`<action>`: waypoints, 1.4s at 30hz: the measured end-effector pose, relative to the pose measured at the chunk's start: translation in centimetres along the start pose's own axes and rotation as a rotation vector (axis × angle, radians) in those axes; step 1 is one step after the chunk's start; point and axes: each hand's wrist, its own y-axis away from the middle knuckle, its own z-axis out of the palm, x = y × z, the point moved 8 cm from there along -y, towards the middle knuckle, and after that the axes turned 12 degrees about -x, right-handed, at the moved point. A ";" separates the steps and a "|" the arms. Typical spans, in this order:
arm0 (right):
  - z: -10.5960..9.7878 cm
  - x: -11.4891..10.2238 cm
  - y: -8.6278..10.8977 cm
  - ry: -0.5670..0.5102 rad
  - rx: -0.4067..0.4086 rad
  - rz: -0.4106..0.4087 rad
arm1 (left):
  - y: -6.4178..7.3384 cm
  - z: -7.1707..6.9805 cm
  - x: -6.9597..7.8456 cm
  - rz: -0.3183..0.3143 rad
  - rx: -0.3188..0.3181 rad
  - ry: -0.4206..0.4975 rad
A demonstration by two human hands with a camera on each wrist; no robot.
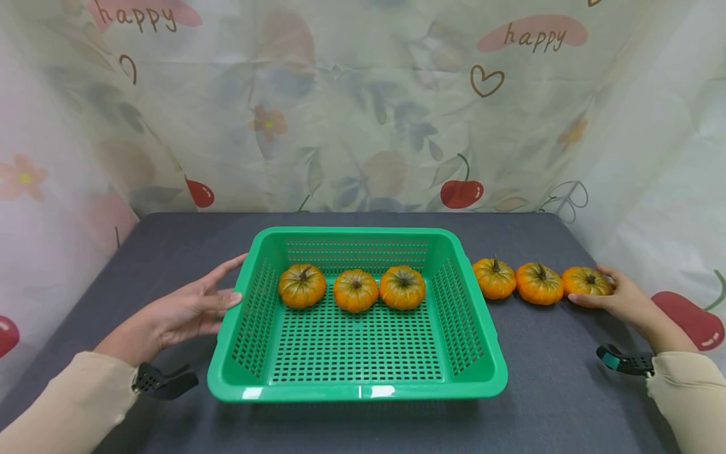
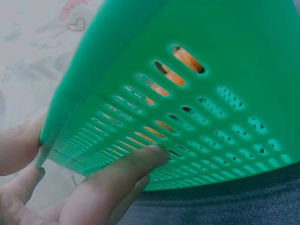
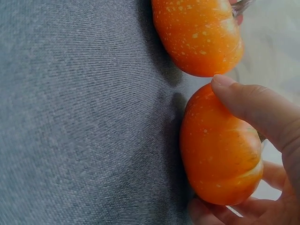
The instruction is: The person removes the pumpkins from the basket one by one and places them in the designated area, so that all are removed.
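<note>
Dark tabletop [image 1: 550,391]; rightmost pumpkin [image 1: 584,279] between right fingers [image 3: 255,104], basket [image 1: 357,392] in left fingers [image 2: 112,183].

Head: forward-down over table [image 1: 558,384]. Left wrist: tight on basket [image 2: 190,92], right: tight on rightmost pumpkin [image 3: 221,150]; shared with head.

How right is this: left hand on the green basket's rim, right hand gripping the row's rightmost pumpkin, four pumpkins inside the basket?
Only the count is wrong: the head view shows three pumpkins inside the green basket, not four. The left hand is on its rim and the right hand grips the rightmost pumpkin.
</note>
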 end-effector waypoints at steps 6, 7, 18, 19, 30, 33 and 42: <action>-0.1 -0.1 0.4 -0.029 -0.032 0.015 | -0.1 -0.1 0.0 0.001 -0.004 0.000; -0.2 -0.1 0.5 -0.037 -0.036 0.019 | -0.1 -0.1 0.0 0.001 -0.006 0.000; -2.1 -1.1 1.5 -0.098 0.006 -0.003 | 0.0 0.0 0.0 -0.002 -0.003 0.005; -2.3 -1.3 1.5 -0.088 0.021 0.003 | 0.0 0.0 0.0 -0.002 -0.003 0.005; -3.7 -6.8 2.9 -0.116 0.181 -0.091 | 0.1 0.0 0.0 0.000 -0.007 0.003; -3.8 -8.2 3.3 -0.133 0.203 -0.114 | 0.1 0.0 0.0 0.001 -0.013 0.007; -3.8 -12.5 4.8 -0.187 0.223 -0.212 | 0.0 0.0 0.1 0.008 -0.022 0.005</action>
